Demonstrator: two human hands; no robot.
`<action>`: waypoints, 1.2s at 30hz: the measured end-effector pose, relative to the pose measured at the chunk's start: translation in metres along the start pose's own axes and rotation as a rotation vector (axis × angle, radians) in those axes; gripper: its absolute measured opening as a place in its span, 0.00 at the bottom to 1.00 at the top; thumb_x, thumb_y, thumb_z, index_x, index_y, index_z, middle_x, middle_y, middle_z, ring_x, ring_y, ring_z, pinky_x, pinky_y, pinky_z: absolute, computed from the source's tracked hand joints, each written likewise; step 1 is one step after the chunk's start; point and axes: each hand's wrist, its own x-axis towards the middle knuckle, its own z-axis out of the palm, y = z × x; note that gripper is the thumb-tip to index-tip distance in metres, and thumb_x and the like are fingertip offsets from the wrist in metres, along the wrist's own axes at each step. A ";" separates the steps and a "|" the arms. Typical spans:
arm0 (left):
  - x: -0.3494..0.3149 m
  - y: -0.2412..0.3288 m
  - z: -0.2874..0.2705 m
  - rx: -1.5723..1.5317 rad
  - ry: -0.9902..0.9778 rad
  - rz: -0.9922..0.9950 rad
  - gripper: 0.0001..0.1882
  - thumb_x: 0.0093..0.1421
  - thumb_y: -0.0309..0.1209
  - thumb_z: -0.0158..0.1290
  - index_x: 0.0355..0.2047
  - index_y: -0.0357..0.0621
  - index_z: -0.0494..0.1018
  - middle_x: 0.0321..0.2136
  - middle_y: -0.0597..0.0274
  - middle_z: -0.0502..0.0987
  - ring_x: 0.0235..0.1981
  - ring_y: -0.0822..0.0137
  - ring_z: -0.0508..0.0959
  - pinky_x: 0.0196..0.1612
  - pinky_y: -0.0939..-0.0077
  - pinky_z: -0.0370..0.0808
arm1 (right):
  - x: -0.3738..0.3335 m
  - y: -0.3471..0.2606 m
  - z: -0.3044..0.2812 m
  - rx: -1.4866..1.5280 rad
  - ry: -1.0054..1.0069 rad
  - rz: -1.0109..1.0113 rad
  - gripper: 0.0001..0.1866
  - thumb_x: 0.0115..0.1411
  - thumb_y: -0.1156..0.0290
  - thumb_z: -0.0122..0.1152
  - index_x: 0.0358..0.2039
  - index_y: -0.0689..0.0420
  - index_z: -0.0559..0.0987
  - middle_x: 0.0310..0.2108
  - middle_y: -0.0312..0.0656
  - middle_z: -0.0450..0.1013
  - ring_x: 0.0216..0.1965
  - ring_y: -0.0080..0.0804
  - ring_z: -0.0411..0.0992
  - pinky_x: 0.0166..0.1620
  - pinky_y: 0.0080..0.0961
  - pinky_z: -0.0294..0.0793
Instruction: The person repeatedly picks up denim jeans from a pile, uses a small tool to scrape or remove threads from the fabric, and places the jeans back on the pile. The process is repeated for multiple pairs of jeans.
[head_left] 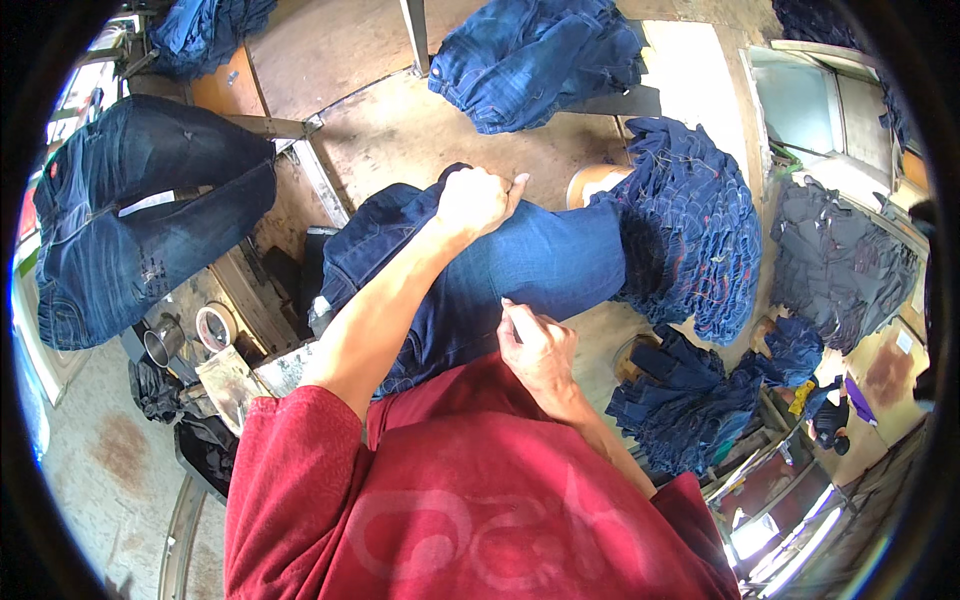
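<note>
A pair of blue jeans (560, 262) lies stretched out sideways in front of my waist. Its dark, bunched end is at my left and one paler leg runs out to the right. My left hand (474, 204) is closed on the far edge of the denim, its thumb sticking out to the right. At the near edge of the leg, close to my shirt, my right hand (538, 345) pinches the cloth with curled fingers. What supports the jeans from below is hidden.
A tall stack of folded denim (690, 230) stands at the leg's right end. More denim piles (540, 60) lie at the far side and lower right (680, 400). Dark jeans (150, 210) are spread at left, above a tape roll (214, 326) and a metal cup (163, 342). Grey garments (840, 260) lie far right.
</note>
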 end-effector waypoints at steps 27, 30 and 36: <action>0.002 0.000 -0.002 -0.056 -0.012 -0.021 0.32 0.72 0.51 0.56 0.11 0.48 0.81 0.11 0.49 0.77 0.14 0.52 0.80 0.22 0.57 0.77 | 0.007 0.010 0.000 -0.041 -0.013 -0.019 0.03 0.63 0.73 0.70 0.36 0.50 0.85 0.19 0.37 0.79 0.19 0.34 0.79 0.23 0.34 0.78; 0.002 0.001 -0.002 -0.055 -0.038 -0.042 0.32 0.72 0.51 0.56 0.12 0.48 0.81 0.11 0.49 0.77 0.14 0.51 0.80 0.22 0.57 0.77 | 0.008 0.010 -0.001 -0.045 -0.032 -0.014 0.03 0.63 0.73 0.70 0.35 0.49 0.84 0.18 0.36 0.77 0.18 0.34 0.78 0.22 0.33 0.77; 0.000 0.002 -0.003 -0.048 -0.057 -0.039 0.33 0.73 0.52 0.54 0.14 0.47 0.83 0.12 0.49 0.78 0.15 0.50 0.81 0.24 0.56 0.79 | 0.008 0.009 -0.002 -0.085 -0.017 -0.009 0.02 0.65 0.72 0.69 0.34 0.49 0.84 0.17 0.35 0.77 0.16 0.33 0.76 0.20 0.33 0.75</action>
